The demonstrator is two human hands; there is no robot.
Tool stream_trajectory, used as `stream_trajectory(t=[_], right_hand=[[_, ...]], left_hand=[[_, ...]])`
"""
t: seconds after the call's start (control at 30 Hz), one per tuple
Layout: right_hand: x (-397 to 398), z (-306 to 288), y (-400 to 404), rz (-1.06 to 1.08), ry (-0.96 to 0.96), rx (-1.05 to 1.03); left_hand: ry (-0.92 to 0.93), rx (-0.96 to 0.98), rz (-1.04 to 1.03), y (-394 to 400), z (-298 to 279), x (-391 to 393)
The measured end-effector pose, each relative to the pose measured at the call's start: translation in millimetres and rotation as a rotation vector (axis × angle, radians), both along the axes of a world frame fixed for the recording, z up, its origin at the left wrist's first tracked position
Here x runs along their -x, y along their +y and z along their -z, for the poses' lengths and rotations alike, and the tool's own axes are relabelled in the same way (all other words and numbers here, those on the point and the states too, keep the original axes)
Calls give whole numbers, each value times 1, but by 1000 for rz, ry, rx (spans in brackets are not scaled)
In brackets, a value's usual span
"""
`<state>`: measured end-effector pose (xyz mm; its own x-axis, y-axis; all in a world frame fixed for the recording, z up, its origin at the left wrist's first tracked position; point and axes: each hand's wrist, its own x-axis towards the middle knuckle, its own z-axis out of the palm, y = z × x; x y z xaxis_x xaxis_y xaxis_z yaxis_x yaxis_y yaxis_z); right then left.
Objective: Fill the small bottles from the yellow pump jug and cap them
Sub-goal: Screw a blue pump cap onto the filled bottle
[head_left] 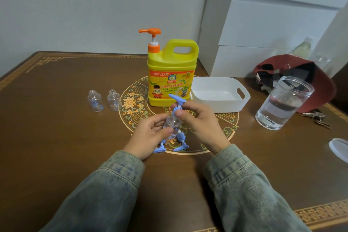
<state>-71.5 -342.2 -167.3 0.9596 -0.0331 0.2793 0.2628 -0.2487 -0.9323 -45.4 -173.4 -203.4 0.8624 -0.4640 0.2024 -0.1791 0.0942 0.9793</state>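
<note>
The left hand (148, 135) gripped a small clear bottle (172, 124) over the table (56, 137), just in front of the yellow pump jug (170, 73). The right hand (199, 124) pinched its blue pump cap (177, 104). The cap probably wanted straight seating and firm twisting. 2 uncapped bottles (104, 100) stood left; 2 spare blue caps (169, 148) lay beneath.

left hand (148, 135): fingers curled, thumb in front, gripping from the left | right hand (199, 124): thumb and fingers pinching at the top | both forearms in denim sleeves (244, 184), reaching forward, hands close together
</note>
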Motion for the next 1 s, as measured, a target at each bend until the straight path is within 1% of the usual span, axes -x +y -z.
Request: stream_trajectory(t=[0.03,0.1,0.2,0.3,0.4,0.47,0.57,0.63,0.8,0.93,1.0], right_hand=[[0,0,1,-12,-2,-23],[0,1,4,-27,9,-131],[-1,4,13,45,14,-267],[-3,6,20,99,15,-322],[-5,1,20,83,13,-355],[-4,-2,20,67,7,-348],[-3,-2,24,100,-6,-337],[-3,-3,25,101,-13,-314],[-1,-16,15,65,-67,-156],[-13,-36,-18,165,-151,-59],[-26,-43,-40,235,-163,3]], left_hand=[[-2,-7,-5,0,0,0],[0,-9,-15,0,0,0],[-19,-15,-101,-4,2,1],[-53,-33,-216,-7,2,3],[-74,-54,-224,-4,-1,2],[-85,-49,-230,-4,-2,4],[-73,-29,-282,-8,-3,8],[-53,-15,-275,-7,-4,8],[1,34,-211,-5,-10,8],[-13,102,-294,-5,-18,-1],[-46,86,-333,-4,-24,-8]])
